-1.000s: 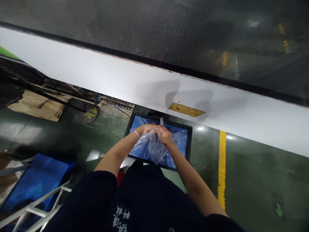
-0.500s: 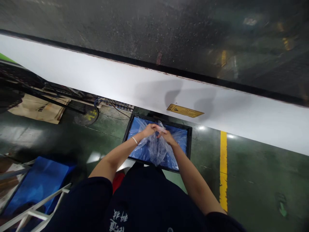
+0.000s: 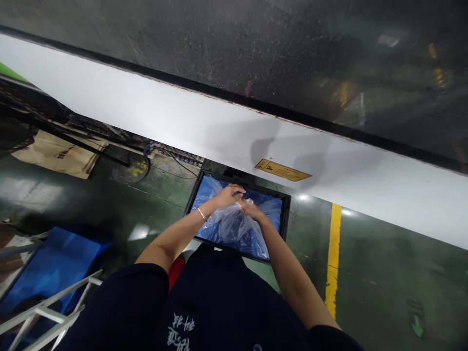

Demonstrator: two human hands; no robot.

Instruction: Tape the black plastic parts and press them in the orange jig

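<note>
A clear plastic bag (image 3: 234, 225) lies bunched over the blue inside of a black-rimmed tray (image 3: 287, 217) in front of my body. My left hand (image 3: 228, 195) is at the bag's gathered top, its fingers curled with a small gap showing between forefinger and thumb. Close beside it, my right hand (image 3: 252, 209) has its fingers closed on the gathered plastic. The fingertips of both hands nearly meet, and the plastic between them is partly hidden.
Beyond the tray runs a white machine panel (image 3: 164, 107) with a yellow label (image 3: 283, 169). On the left are a brown paper sack (image 3: 60, 155), a round base (image 3: 131, 168), a blue panel (image 3: 51, 273) and a white metal frame (image 3: 51, 314). A yellow floor line (image 3: 333, 258) runs at right.
The plastic tip that stood up between my hands has gone down, and the bag lies flatter. My left fingers have opened a little, and my right hand has moved slightly lower.
</note>
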